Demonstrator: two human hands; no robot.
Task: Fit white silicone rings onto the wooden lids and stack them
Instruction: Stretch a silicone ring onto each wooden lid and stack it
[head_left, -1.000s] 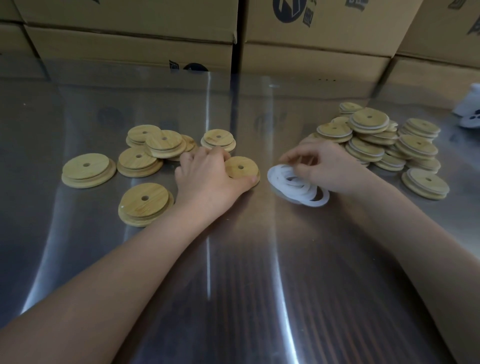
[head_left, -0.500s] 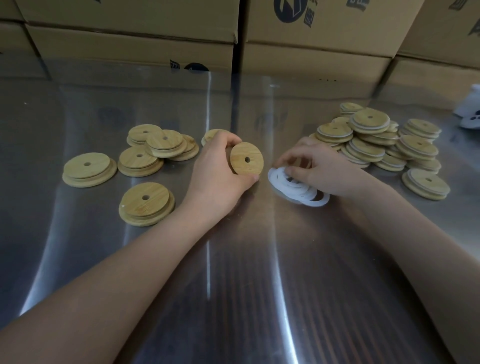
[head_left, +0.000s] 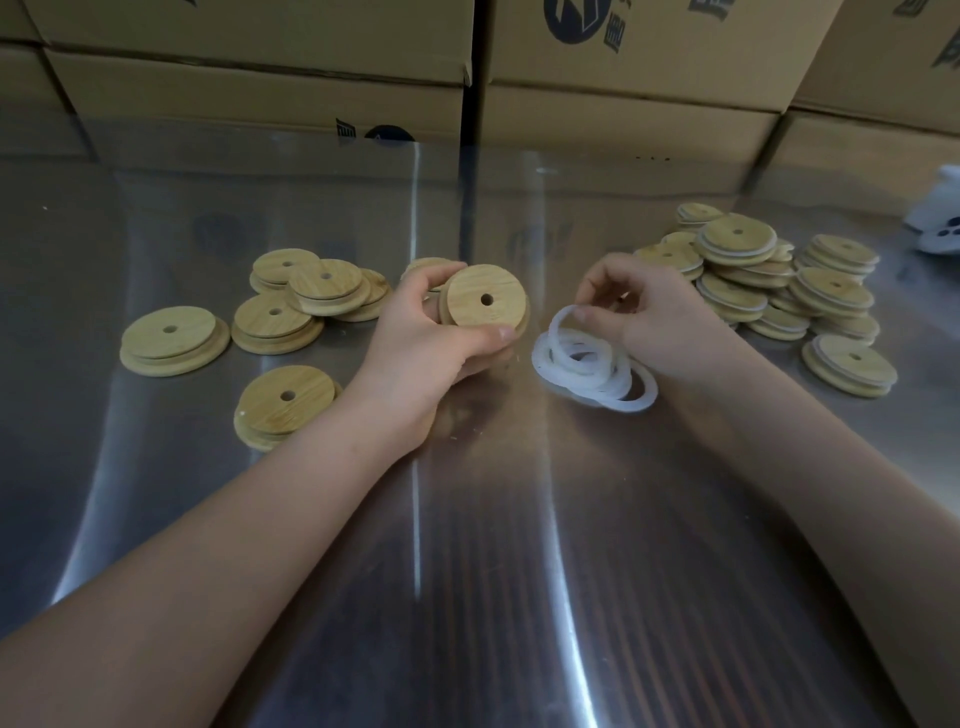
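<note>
My left hand (head_left: 423, 338) grips a round wooden lid (head_left: 485, 304) with a centre hole, tilted up above the table with its stepped face toward me. My right hand (head_left: 644, 306) pinches one white silicone ring (head_left: 558, 325) and lifts its edge off the pile of white rings (head_left: 597, 374) lying just right of the lid. Bare wooden lids (head_left: 280, 312) lie in small stacks at the left. Lids with white rings fitted (head_left: 753, 286) are heaped at the right.
The work surface is a shiny metal table (head_left: 467, 571). Cardboard boxes (head_left: 623, 78) wall off the back edge. A white object (head_left: 937, 218) sits at the far right edge. One lid stack (head_left: 849, 364) lies close to my right forearm.
My left hand picked a lid off the table and tilted it upright. My right hand went from resting on the ring pile to pinching one ring and lifting it.
</note>
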